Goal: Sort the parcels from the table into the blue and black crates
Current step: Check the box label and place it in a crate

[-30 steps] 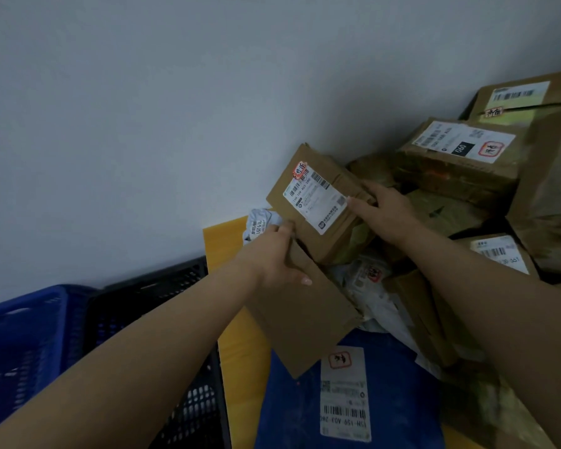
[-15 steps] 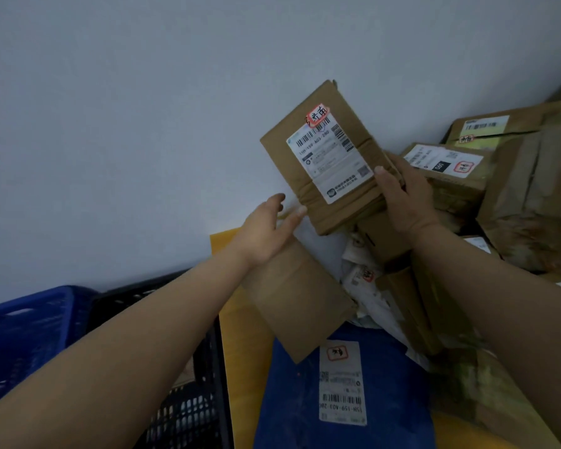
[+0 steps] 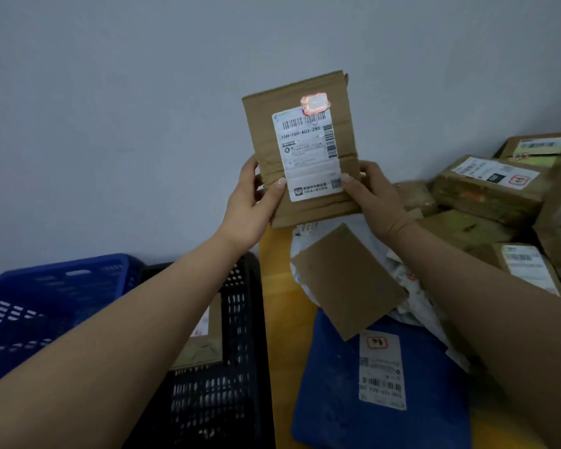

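Observation:
I hold a flat brown cardboard parcel (image 3: 263, 147) upright in front of the wall, its white label and red sticker facing me. My left hand (image 3: 250, 205) grips its lower left edge, thumb on the front. My right hand (image 3: 374, 196) grips the lower right edge the same way. Below left stand the blue crate (image 3: 46, 303) and, beside it, the black crate (image 3: 227, 384), which has a brown box (image 3: 201, 348) inside. More parcels lie on the yellow table (image 3: 279, 306).
A plain brown flat parcel (image 3: 347, 280) and a blue bag parcel (image 3: 331, 384) with a white label lie near the table's left edge. White bags sit under them. Several taped cardboard boxes (image 3: 486, 186) are stacked at the right against the wall.
The labelled parcel rose from the pile and turned upright. My left hand left the plain brown parcel and took the lifted one's left edge. My view tilted down toward the crates.

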A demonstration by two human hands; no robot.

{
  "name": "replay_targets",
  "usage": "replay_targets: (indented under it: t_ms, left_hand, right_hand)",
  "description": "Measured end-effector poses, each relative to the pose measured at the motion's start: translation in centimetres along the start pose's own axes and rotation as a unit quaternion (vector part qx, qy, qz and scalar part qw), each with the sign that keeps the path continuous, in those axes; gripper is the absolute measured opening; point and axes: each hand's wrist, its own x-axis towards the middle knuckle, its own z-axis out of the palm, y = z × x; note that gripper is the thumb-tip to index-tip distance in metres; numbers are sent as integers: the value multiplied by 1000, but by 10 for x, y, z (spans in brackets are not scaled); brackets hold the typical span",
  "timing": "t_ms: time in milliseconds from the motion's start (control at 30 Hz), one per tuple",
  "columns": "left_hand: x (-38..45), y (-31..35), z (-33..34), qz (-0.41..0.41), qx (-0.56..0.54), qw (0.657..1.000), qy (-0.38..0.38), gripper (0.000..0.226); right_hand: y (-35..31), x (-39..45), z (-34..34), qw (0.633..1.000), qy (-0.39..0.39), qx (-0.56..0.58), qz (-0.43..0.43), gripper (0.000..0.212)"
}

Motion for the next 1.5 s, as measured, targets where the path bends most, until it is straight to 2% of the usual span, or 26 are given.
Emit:
replay_targets:
  t_ms: [100, 367, 467, 633, 767, 867, 1000, 1067, 1133, 1300, 1500]
  left_hand:
    - [-14, -9, -33, -2, 7, 1000, 10, 52]
    - [-61, -55, -158, -13, 33, 998, 42, 36]
    - [-83, -79, -219, -30, 44, 997, 60, 33]
    - [-130, -118, -310, -75, 88, 988, 105, 28]
    - [-180, -175, -375, -151, 99, 970, 160, 25]
    - [-189, -181, -370, -157, 94, 970, 158, 26]
    - [-195, -187, -369, -167, 86, 968, 168, 26]
    - [-203, -193, -376, -185, 97, 961, 182, 29]
    - [-208, -200, -386, -200, 125, 954, 187, 34]
    - [-223, -218, -398, -228, 198, 943, 137, 56]
    - [-237, -227, -413, -234, 179, 945, 143, 41]
  right_hand:
    - [-9, -8, 35, 999, -20, -31, 1, 45]
    - [-49, -41, 168, 995, -46, -92, 5, 44]
    - [-62, -54, 235, 990, -59, -126, 1, 57]
    - [-74, -79, 342, 977, -114, -179, -20, 47]
    - [-70, -95, 436, 947, -210, -241, -31, 49]
    - [-60, -98, 436, 940, -214, -264, -37, 55]
    - [-52, -99, 439, 933, -220, -279, -62, 52]
    - [-48, -98, 450, 930, -243, -272, -55, 53]
    - [-44, -99, 465, 925, -266, -268, -49, 53]
    - [-29, -105, 487, 912, -281, -298, -25, 51]
    - [-30, -106, 523, 897, -303, -320, -25, 48]
